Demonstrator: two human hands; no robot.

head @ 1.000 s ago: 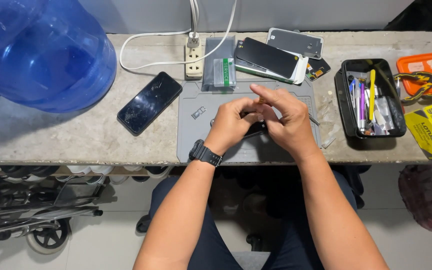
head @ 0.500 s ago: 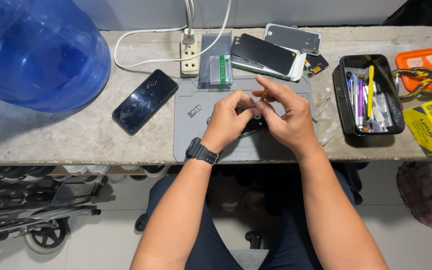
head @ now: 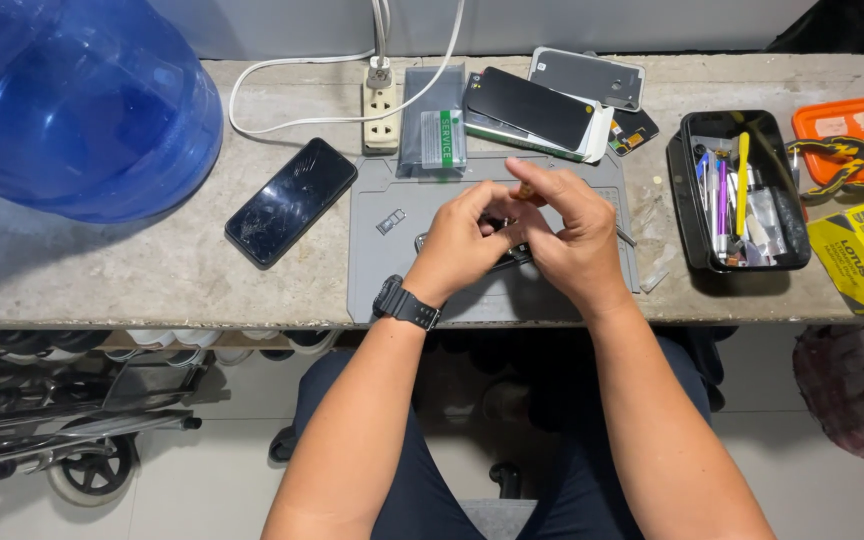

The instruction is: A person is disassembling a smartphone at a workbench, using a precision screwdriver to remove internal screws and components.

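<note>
We are pinching a small dark phone part [head: 505, 252] tightly between left hand [head: 464, 238] and right hand [head: 574, 232] over the grey rubber repair mat [head: 382, 270], likely steadying it for close work.

A stone workbench against a pale wall, over a tiled floor.

The bench [head: 102, 270] is grey, mottled stone, its back edge meeting a plain light wall [head: 282, 25]. A white power strip [head: 382, 115] lies near the wall, its cable [head: 282, 120] looping across the top. A big blue water jug [head: 62, 100] fills the left corner. Under the bench edge sits a row of dark and white shapes, too hidden to identify. The floor [head: 202, 480] is pale tile; a wheeled metal frame [head: 62, 440] stands at lower left. Light is even and soft.
</note>
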